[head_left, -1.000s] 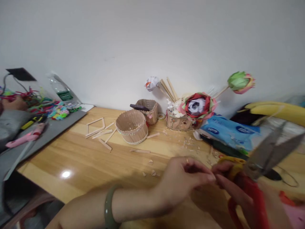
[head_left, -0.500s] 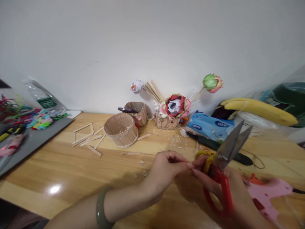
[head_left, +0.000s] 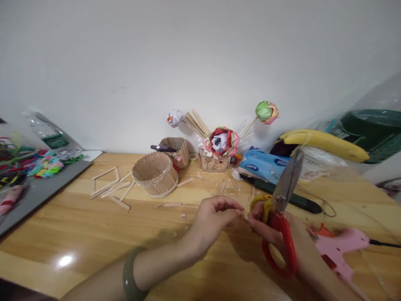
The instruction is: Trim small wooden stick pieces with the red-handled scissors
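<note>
My left hand (head_left: 210, 221) is closed in a pinch on a small pale wood piece (head_left: 244, 215), mostly covered by the fingertips. Close by on the right, my right hand (head_left: 265, 229) has its fingers through the handles of a pair of scissors (head_left: 285, 184), one handle yellow and the other red. The metal blades point up and away, nearly together. The fingertips of my right hand come right up to the wood piece; whether they grip it too I cannot tell. Small wood chips (head_left: 183, 216) lie on the table left of my left hand.
Behind stand a slatted wooden basket (head_left: 156, 175), a second basket (head_left: 180, 151) and a paper-flower pot (head_left: 216, 161). Craft sticks (head_left: 120, 203) lie left. On the right are a tissue pack (head_left: 263, 164), bananas (head_left: 326, 142) and a pink glue gun (head_left: 344, 244).
The scissor blades have drawn closer together. My fingertips have parted slightly, and the small wood piece now shows between them. The view has turned a little to the right.
</note>
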### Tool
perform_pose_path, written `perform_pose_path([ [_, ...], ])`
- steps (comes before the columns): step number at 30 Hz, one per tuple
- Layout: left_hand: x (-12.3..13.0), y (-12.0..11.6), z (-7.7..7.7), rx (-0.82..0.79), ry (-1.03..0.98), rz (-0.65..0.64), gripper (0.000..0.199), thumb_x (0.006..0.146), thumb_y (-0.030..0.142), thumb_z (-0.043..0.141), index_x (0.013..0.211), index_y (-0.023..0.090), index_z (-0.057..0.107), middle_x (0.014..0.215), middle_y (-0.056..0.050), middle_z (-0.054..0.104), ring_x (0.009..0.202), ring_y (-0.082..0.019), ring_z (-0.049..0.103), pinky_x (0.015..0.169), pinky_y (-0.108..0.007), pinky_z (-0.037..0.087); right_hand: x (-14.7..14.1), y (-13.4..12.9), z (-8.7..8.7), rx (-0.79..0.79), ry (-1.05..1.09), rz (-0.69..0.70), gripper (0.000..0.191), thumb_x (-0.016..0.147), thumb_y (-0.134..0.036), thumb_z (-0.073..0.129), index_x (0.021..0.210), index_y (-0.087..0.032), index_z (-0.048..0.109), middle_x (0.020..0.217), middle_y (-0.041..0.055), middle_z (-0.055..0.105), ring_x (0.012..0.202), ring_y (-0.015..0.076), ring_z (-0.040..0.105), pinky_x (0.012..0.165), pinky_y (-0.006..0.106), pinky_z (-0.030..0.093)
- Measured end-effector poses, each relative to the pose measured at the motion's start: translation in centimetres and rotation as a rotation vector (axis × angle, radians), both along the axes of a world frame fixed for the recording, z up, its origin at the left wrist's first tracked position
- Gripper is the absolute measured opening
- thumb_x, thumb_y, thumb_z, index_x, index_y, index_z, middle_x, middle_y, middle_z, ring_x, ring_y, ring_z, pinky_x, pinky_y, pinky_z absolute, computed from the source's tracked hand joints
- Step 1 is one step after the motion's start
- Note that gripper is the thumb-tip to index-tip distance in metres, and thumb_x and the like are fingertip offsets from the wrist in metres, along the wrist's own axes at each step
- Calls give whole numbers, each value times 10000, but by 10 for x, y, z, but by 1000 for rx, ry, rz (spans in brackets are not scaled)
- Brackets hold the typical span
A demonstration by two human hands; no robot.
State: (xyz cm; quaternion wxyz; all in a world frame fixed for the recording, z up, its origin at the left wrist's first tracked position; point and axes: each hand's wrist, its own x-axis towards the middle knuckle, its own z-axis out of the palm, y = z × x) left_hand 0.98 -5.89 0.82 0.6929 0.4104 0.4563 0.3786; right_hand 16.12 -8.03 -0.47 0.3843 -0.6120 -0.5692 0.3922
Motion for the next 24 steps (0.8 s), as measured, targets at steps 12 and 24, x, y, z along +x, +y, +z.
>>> perform_pose_path([
  [12, -3, 9, 2, 10, 97, -143, 83, 566, 202, 692, 598, 132, 659, 593, 4, 626, 549, -81, 479, 565, -220, 349, 0, 1, 1, -82, 38, 19, 290, 564, -476, 581, 608, -210, 473, 510, -21, 459, 491, 136, 404, 486, 276, 315],
  [24, -9, 15, 14, 11, 197, -230, 58, 538, 184, 684, 547, 144, 644, 537, 26, 593, 527, -86, 478, 548, -221, 355, -6, 2, 16, -80, 64, 41, 249, 532, -438, 588, 548, -220, 469, 470, -27, 450, 463, 130, 389, 469, 271, 297],
])
